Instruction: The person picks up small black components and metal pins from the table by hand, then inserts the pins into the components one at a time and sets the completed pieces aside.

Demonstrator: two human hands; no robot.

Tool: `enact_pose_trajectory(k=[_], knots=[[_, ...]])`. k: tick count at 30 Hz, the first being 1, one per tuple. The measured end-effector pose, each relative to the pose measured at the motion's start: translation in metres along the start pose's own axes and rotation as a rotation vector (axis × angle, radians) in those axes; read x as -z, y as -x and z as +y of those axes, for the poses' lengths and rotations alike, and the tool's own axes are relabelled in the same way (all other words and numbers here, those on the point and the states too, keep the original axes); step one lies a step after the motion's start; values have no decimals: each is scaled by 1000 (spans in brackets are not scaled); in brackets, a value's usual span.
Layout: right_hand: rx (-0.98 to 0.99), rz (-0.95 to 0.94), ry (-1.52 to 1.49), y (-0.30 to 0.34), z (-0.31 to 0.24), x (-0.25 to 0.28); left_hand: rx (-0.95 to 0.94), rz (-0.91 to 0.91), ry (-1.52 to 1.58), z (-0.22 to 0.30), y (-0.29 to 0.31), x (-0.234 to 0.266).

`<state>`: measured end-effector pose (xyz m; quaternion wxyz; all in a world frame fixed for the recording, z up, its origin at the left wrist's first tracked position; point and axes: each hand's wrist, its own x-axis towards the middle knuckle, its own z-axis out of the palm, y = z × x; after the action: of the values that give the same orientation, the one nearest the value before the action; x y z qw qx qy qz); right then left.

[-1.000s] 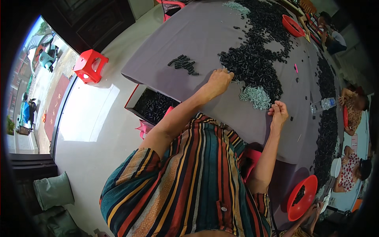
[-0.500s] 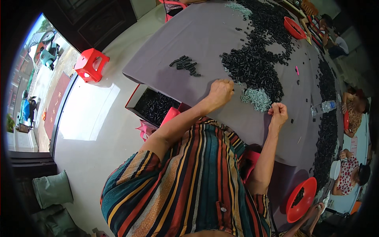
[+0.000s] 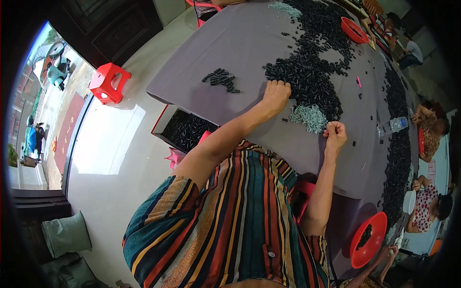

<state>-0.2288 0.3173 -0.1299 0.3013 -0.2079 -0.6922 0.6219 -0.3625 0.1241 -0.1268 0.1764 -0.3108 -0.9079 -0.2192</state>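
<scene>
My left hand [image 3: 277, 95] is closed, knuckles up, at the near left edge of a heap of small black cylindrical pieces [image 3: 312, 86]; its fingertips are hidden. Close to the near side of that heap lies a small pile of pale grey-green pieces [image 3: 308, 118], which look like screws or pins. My right hand [image 3: 336, 136] is beside the right end of this pale pile, thumb and fingers pinched together. Whatever sits in the pinch is too small to tell. A single black piece [image 3: 285, 120] lies on the cloth just left of the pale pile.
A separate group of black pieces [image 3: 221, 79] lies left on the grey tablecloth [image 3: 187, 62]. Below the table edge stands a box [image 3: 185, 132] of black pieces. Red bowls [image 3: 354, 30] [image 3: 369, 239], a clear bottle [image 3: 398, 125] and a red stool [image 3: 109, 82] surround me. Other people sit at right.
My left hand has moved away from me to the black heap's edge. A black piece now shows on the cloth near where it was. My right hand has hardly shifted.
</scene>
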Motion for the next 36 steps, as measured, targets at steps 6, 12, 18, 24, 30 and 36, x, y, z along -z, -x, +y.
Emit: enact_pose_trajectory(k=[6, 12, 18, 24, 30, 36], knots=[[20, 1, 36, -3, 3, 1, -88, -41, -33, -5, 0, 5], [35, -2, 39, -3, 5, 0, -93, 81, -9, -35, -2, -5], [36, -6, 42, -2, 1, -2, 62, 26, 415, -44, 1, 5], [40, -9, 35, -3, 3, 1, -193, 96, 116, -29, -7, 13], [41, -5, 43, -1, 3, -2, -306, 15, -36, -16, -15, -8], [31, 16, 40, -1, 1, -2, -269, 2, -52, -16, -14, 0]])
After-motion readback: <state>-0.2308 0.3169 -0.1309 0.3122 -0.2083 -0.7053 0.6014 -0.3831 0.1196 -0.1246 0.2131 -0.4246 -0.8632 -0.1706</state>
